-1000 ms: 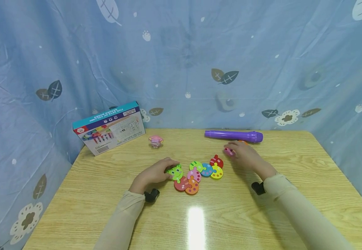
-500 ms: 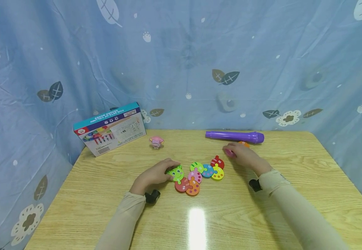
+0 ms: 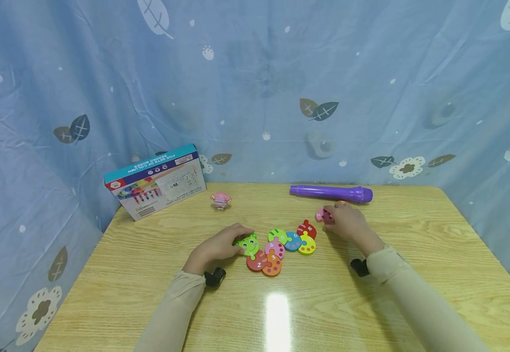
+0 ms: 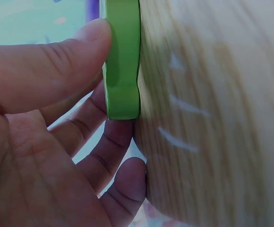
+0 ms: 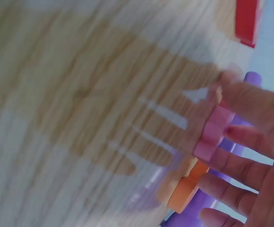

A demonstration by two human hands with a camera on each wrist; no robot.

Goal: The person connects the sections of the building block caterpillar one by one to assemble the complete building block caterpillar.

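Note:
My left hand [image 3: 217, 245] pinches the green caterpillar-head puzzle piece [image 3: 250, 245] between thumb and fingers, at its left side. Joined to that head is a winding chain of round numbered pieces, from brown-red piece 2 [image 3: 256, 260] to the red piece 8 [image 3: 306, 228]. Just right of the red piece, my right hand [image 3: 348, 224] grips a pink puzzle piece [image 3: 319, 215], partly covered by the fingers. In the right wrist view the pink piece [image 5: 214, 131] sits between thumb and fingers. An orange puzzle piece [image 5: 184, 191] lies close by, mostly hidden behind the hand in the head view.
A purple toy microphone [image 3: 330, 193] lies along the table's back edge, behind the right hand. At the back left stands a beaded-toy box [image 3: 155, 183], with a small pink figure [image 3: 221, 200] beside it. A blue curtain [image 3: 255, 98] hangs behind the wooden table [image 3: 325, 303].
The pink piece has turned in my right fingers, and more of its face shows beside the hand. That hand has shifted slightly right. My left hand stays on the green head.

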